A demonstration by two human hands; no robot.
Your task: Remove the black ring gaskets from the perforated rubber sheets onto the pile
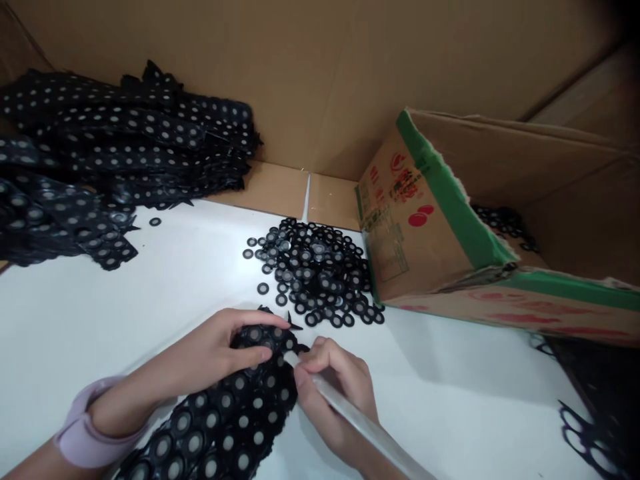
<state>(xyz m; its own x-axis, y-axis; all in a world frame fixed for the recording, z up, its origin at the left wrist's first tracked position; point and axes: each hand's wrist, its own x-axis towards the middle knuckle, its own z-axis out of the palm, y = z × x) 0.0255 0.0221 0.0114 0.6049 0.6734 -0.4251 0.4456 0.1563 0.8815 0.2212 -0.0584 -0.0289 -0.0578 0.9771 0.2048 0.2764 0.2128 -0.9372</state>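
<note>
A black rubber-like sheet (243,421) with rows of round grey-centred discs lies toward me on the white table. My left hand (215,347) grips its far end, thumb on top and fingers along the far edge. In my right hand (340,387) is a long whitish pen-like stick (355,417), held like a pencil. Its tip meets the sheet's right edge, close to my left thumb. Just beyond both hands lies a heap of loose black rings with grey centres (320,267).
Stacked black dotted sheets (125,140) stand at the back left, a single loose ring (155,222) near them. At right, an open cardboard box (400,220) with green tape has black pieces inside. Black perforated scrap (590,440) lies at the lower right. A cardboard wall (300,80) closes the back.
</note>
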